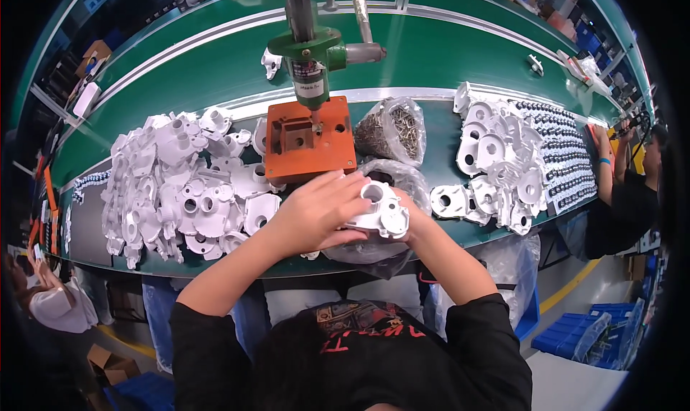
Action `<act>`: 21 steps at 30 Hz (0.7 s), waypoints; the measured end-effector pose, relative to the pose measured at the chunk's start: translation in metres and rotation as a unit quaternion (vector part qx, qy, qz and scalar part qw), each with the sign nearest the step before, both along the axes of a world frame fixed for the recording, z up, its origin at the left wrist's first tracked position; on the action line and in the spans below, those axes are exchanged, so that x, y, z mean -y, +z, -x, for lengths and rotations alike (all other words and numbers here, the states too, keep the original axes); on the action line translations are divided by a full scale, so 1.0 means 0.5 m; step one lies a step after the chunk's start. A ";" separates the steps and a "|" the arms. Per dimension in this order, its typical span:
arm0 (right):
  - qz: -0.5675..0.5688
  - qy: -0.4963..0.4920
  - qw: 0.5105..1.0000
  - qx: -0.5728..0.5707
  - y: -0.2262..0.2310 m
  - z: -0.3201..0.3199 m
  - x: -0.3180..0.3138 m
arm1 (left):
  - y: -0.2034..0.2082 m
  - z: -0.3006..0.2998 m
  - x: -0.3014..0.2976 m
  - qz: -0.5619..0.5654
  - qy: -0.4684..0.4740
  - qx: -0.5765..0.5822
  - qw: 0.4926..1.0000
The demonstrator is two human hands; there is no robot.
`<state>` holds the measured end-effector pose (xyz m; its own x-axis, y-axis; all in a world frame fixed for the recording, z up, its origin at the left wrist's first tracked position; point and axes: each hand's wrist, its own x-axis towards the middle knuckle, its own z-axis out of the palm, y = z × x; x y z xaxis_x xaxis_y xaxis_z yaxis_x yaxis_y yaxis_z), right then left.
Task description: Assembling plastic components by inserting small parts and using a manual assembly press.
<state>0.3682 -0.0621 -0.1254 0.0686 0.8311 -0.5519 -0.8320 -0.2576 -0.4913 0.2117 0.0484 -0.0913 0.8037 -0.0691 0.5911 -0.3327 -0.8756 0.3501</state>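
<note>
Between my two hands is a white plastic housing [389, 219] with a round opening and smaller holes, held above the table's near edge. My left hand [323, 208] grips its left side, fingers along the top and thumb lower down. From the right, my right hand [417, 220] wraps round it, most of its fingers hidden behind the part. Just beyond stands an orange fixture block [310, 163] with a recessed pocket, under a green press head [307, 55] whose metal tip points down at it.
A big heap of white housings [169, 167] lies left, a smaller pile [496, 152] right. Behind my right hand sit a clear bag of metal screws or pins [392, 131] and another plastic bag [381, 172]. Rows of dark small parts [564, 152] lie far right, near another person's arm [605, 167].
</note>
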 end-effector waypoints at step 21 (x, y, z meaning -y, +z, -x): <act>-0.098 0.170 0.514 0.835 -0.055 -0.034 0.030 | -0.070 -0.016 -0.205 -0.161 0.251 -0.049 0.953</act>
